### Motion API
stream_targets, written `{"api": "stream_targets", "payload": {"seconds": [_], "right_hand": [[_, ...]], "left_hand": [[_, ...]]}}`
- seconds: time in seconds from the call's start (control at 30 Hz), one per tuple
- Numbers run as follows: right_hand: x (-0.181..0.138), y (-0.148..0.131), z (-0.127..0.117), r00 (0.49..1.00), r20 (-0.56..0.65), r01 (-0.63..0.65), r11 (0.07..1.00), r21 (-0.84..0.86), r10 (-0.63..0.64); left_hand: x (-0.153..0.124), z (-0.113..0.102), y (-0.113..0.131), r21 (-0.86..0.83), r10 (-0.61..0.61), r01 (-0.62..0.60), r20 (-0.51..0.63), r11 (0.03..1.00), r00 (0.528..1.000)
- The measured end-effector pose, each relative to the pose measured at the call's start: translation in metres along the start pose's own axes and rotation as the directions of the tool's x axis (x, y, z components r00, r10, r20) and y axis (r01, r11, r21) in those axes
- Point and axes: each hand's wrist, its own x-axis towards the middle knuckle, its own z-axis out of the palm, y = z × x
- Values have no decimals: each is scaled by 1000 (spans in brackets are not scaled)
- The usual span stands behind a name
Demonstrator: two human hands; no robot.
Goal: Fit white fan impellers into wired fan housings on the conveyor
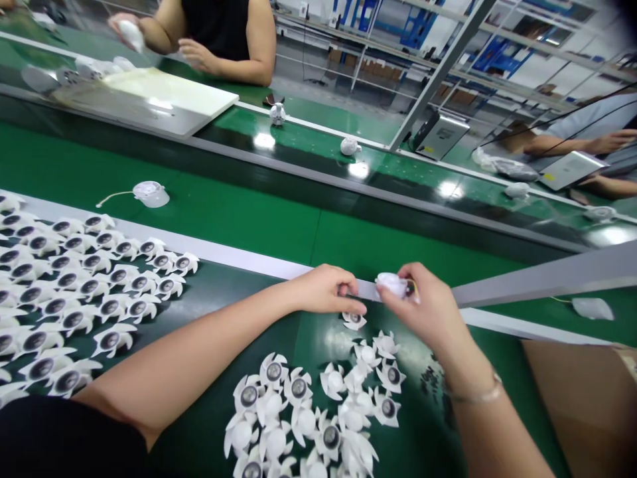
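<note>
And we're right at the action: the right hand (pixel 423 309) has a small white plastic part (pixel 392 285) pinched firmly between thumb and fingertips, nearly closed on it, with a dark end and a trace of yellow wire showing on the far side. The left hand (pixel 323 289) curls in just beside it, half closed above a grey rail (pixel 547 279) – whether it has hold of anything, I can't tell from here. Just below the hands sits a lone white star-shaped piece (pixel 354 320), with a loose pile of the same pieces (pixel 303 411) at the near side, some showing dark centres, some white domes. Off to the left, a tidy array of star-shaped pieces (pixel 79 287) lies dark centres up, apparently spaced for easy picking. Across the green conveyor belt (pixel 249 219), a co-worker's hand (pixel 118 25) holds a white part. No label or writing is readable anywhere.
</note>
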Motion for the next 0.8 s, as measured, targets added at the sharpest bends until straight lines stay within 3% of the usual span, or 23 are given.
{"api": "stream_targets", "payload": {"seconds": [0.1,0.17,0.27,0.4,0.53,0.7,0.8], "right_hand": [[-49,-1,9,994,-57,103,928,357,-89],[-68,-2,16,980,-120,196,866,461,-158],[-75,-2,25,928,-199,370,825,428,-314],[-70,-4,34,857,-184,515,801,306,-481],[-69,-8,42,860,-204,504,840,203,-467],[-68,-4,41,902,-154,430,875,224,-404],[-67,1,39,914,-130,406,886,224,-385]], "left_hand": [[4,-3,0,-173,-98,92,-32,981,995],[5,-6,0,-262,-113,100,-33,960,993],[5,-8,0,-302,-77,82,30,950,997],[1,-10,2,-224,-60,94,153,970,986],[3,-12,3,-142,-104,135,205,981,973],[12,-9,6,-115,-189,221,242,968,952],[13,-4,7,-91,-189,214,227,973,956]]}}
